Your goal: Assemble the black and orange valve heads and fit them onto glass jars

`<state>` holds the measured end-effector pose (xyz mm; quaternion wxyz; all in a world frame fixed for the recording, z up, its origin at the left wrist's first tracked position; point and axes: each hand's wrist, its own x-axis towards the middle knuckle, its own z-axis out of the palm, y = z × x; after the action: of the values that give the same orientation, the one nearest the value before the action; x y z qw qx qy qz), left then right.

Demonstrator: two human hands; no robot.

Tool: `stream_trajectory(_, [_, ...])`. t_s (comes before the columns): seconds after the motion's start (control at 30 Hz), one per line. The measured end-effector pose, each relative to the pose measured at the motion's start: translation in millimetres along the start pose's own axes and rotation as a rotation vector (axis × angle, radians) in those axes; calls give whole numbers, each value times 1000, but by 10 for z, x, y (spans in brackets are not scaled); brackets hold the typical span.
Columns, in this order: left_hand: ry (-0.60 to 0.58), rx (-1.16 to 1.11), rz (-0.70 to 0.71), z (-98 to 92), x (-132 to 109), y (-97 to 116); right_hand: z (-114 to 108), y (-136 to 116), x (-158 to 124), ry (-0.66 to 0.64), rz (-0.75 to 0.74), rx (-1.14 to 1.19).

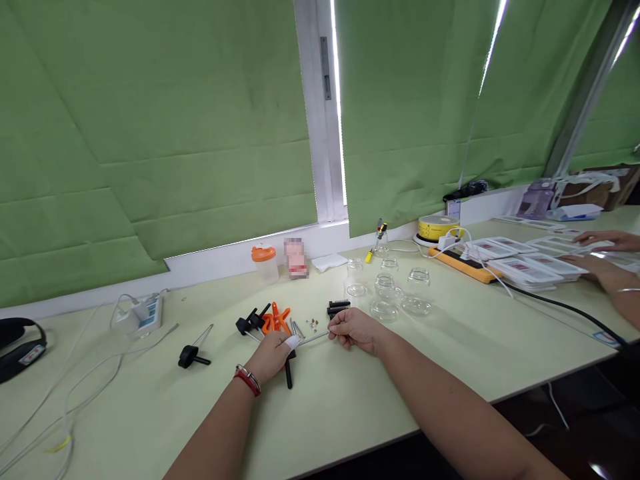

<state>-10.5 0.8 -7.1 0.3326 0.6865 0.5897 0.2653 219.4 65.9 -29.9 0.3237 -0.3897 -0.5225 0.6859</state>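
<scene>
My left hand (273,355) is closed round one end of a thin metal rod (314,338), with white tape or cloth on its thumb. Out from under that hand sticks a black handle-like part (289,375); whether it is joined to the rod is hard to see. At the rod's other end, my right hand (356,329) pinches the tip between thumb and fingers. Just beyond the hands lie orange plastic pieces (275,320), black parts with arms (250,322), short metal pins (297,329), tiny brass-coloured bits (313,325) and black ribbed pieces (338,307).
Several glass jars (417,293) stand right of centre. A black crank-like part (189,356) with a metal rod lies left, near a power strip (150,317) and cables. An orange-lidded cup (265,263) is behind. At right, another person's hands (595,263) touch stacked cards (525,270).
</scene>
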Motion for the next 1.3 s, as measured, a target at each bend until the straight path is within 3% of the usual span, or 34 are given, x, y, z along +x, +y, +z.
stream_trajectory(1.3, [-32,-65,-77,-12,3,-22,97,46,-10,22,-14,-257])
